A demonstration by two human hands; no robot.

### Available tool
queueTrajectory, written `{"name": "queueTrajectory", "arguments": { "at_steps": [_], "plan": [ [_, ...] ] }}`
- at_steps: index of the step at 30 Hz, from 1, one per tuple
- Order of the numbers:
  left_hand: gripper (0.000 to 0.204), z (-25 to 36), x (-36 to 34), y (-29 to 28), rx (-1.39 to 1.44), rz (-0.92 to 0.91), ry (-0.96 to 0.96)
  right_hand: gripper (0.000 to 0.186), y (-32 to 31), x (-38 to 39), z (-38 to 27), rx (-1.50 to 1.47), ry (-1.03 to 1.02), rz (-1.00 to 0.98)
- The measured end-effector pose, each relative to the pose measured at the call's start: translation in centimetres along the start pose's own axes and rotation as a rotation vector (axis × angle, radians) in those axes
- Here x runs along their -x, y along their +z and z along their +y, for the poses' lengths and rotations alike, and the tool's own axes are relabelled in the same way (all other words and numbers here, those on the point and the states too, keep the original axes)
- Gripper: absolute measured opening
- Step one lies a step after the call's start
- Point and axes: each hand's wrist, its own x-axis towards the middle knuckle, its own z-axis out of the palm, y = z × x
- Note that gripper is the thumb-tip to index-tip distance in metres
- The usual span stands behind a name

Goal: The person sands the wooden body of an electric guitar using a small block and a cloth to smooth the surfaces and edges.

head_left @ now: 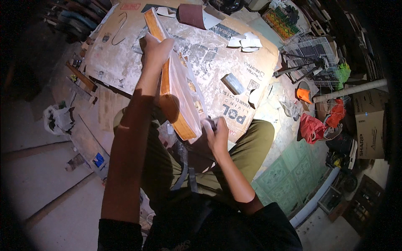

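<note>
A long wooden piece (171,106) stands tilted over my lap, with an orange-brown edge and a face coated in whitish dust or filler. My left hand (158,50) is wrapped around its upper part. Close to its lower right side is my right hand (217,136), fingers closed round a small dark piece that I cannot make out. Beneath lies a dusty cardboard sheet (121,58). On it rest a small grey block (233,83), a brown sheet that looks like sandpaper (190,16) and torn white paper (247,42).
A bent wire hook (120,29) lies on the cardboard's far left. To the left are a wooden-handled tool (81,77) and a white plastic bag (58,120). A wire cage (314,54), red cloth (313,129) and cardboard boxes (370,134) crowd the right.
</note>
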Motion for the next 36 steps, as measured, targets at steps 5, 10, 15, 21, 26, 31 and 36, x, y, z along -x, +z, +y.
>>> {"name": "queueTrajectory", "arguments": {
  "at_steps": [5, 10, 15, 21, 26, 31, 36],
  "plan": [
    [0.078, 1.2, 0.6, 1.2, 0.011, 0.003, -0.022, 0.019, -0.4, -2.0, -1.1, 0.082, 0.026, -0.007],
    [0.072, -0.1, -0.2, 0.6, 0.064, 0.014, 0.023, 0.027, -0.3, 0.3, 0.2, -0.022, -0.036, 0.047],
    [0.072, 1.8, 0.2, 1.1, -0.003, -0.028, 0.001, 0.025, -0.1, -2.0, -0.9, 0.001, -0.065, 0.095],
    [0.073, 1.6, -0.2, 1.7, -0.013, 0.064, 0.02, 0.027, -0.6, -0.2, 0.6, -0.074, 0.082, 0.021],
    [0.079, 1.7, -0.5, 1.4, 0.03, -0.085, -0.03, 0.023, -0.5, -1.5, -0.5, 0.02, -0.024, 0.05],
    [0.075, 1.6, -0.1, 1.4, 0.087, 0.03, 0.066, 0.021, -1.1, -0.7, -0.2, -0.071, 0.052, 0.012],
    [0.066, 2.7, 1.0, 0.8, 0.131, -0.03, -0.015, 0.02, -0.6, -0.7, 0.1, -0.067, -0.033, 0.023]
  ]
}}
